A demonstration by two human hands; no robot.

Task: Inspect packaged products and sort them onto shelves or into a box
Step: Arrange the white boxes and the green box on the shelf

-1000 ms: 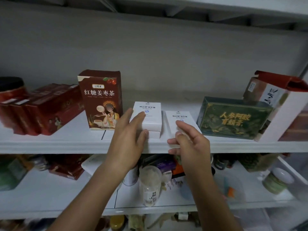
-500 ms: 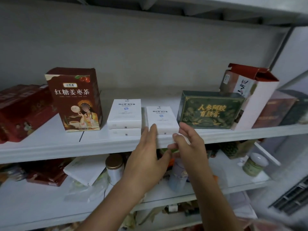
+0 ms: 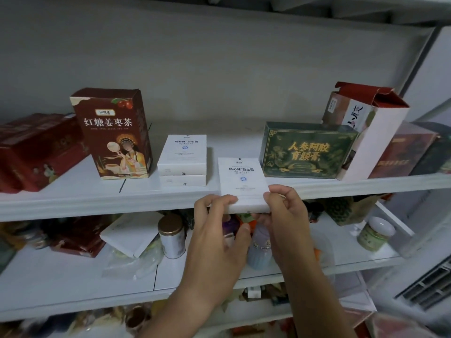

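A flat white box with blue print lies half over the front edge of the upper shelf. My left hand grips its near left corner and my right hand grips its near right corner. To its left, two identical white boxes lie stacked on the shelf. A tall brown tea box stands further left, and a dark green box stands just right of the held box.
Red boxes lie at the shelf's far left; an opened red-and-white carton and dark boxes stand at the right. The lower shelf holds a gold-lidded tin, a white packet, jars and bags.
My left hand left the stacked white boxes and moved right. Both hands now hold the single white box, which has slid forward over the shelf edge. The view has shifted right.
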